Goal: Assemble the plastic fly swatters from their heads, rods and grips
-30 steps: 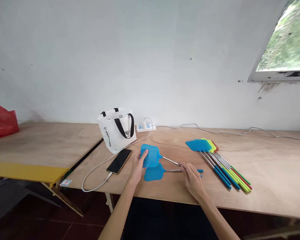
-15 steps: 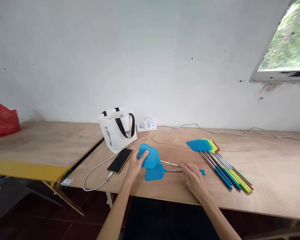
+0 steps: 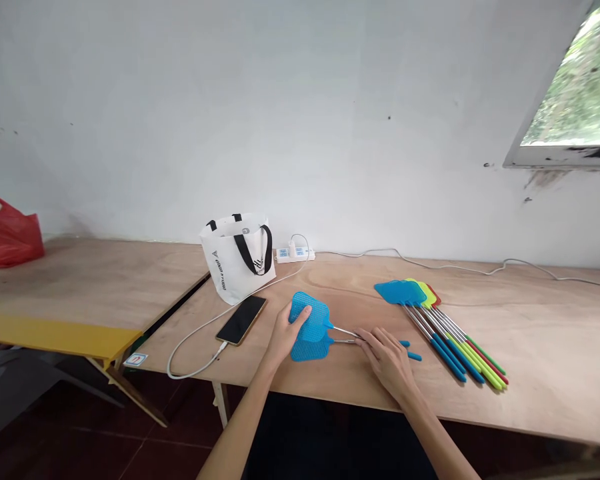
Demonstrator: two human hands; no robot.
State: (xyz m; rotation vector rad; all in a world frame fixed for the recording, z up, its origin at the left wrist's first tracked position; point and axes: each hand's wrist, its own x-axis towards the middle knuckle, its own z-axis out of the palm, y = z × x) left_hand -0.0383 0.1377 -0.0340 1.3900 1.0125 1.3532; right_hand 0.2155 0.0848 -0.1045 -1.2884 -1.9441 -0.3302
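Two blue fly swatters lie one over the other at the front of the plywood table (image 3: pixel 530 393). My left hand (image 3: pixel 286 333) grips the mesh head of the upper blue swatter (image 3: pixel 314 319), thumb on top. The lower swatter's head (image 3: pixel 305 349) peeks out beneath it. My right hand (image 3: pixel 386 355) rests over the thin metal shafts of both, fingers curled around them. Their blue handle tips (image 3: pixel 411 351) stick out to the right of that hand.
A bundle of several swatters (image 3: pixel 443 327) in blue, yellow-green and red lies to the right. A phone (image 3: pixel 241 319) on a white cable, a white tote bag (image 3: pixel 239 256) and a power strip (image 3: pixel 294 253) sit behind my left hand. A red plastic bag (image 3: pixel 7 231) lies far left.
My left hand has shifted the upper swatter's head to the right, so it now covers most of the lower head. The handle tips stick out farther past my right hand.
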